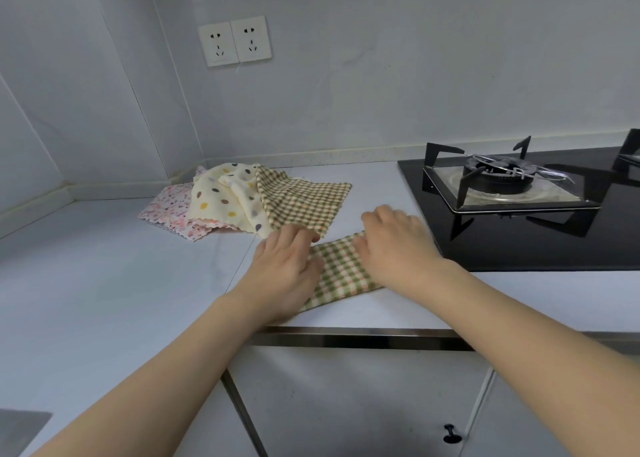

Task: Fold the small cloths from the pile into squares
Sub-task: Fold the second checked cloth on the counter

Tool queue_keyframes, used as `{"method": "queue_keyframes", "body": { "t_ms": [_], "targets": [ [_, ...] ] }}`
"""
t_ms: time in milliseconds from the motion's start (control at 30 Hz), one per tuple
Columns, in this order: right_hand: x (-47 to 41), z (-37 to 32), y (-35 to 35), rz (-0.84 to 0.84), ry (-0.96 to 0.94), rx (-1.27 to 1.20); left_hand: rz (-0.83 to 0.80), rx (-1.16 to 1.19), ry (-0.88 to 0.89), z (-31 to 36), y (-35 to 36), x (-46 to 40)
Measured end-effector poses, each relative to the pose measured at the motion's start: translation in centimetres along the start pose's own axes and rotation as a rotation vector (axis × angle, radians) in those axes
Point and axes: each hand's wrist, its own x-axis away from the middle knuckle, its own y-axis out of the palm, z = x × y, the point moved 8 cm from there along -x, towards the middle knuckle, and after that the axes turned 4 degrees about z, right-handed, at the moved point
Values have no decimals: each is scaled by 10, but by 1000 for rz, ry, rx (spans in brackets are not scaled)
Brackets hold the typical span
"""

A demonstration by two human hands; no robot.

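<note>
A green-and-orange checked cloth (341, 273) lies folded into a narrow strip near the counter's front edge. My left hand (284, 266) rests on its left end, fingers bent over the cloth. My right hand (394, 245) lies flat on its right end, palm down. Behind them sits the pile: a brown checked cloth (304, 200), a cream cloth with coloured dots (221, 193) and a pink floral cloth (169, 207) at the bottom left.
A black gas hob (519, 221) with a burner and pan supports stands close on the right. The white counter (104, 283) runs left into the wall corner. Two wall sockets (235, 41) hang above. Cabinet doors with a black knob (452, 434) are below.
</note>
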Motion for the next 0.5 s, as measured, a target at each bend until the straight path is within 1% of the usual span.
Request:
{"method": "queue_keyframes", "body": {
  "t_ms": [67, 100, 133, 200, 267, 333, 433, 500],
  "targets": [
    [13, -5, 30, -244, 14, -114, -247, -73, -18, -2, 21, 7],
    [17, -4, 39, -315, 28, -153, -342, -98, -42, -6, 26, 10],
    [19, -1, 44, -345, 38, -176, -393, -110, -58, -10, 27, 12],
    [16, 4, 46, -358, 39, -180, -413, -111, -78, -20, 25, 14],
    [12, 7, 45, -373, 21, -174, -359, -117, -78, -26, 22, 13],
    [9, 10, 45, -381, -15, -186, -219, -104, -112, -31, 13, 10],
    [2, 15, 47, -399, -82, -180, 1, -43, -231, -42, -3, 4],
    [-2, 15, 47, -412, -118, -135, 45, 24, -269, -49, -7, 2]
  ]
}}
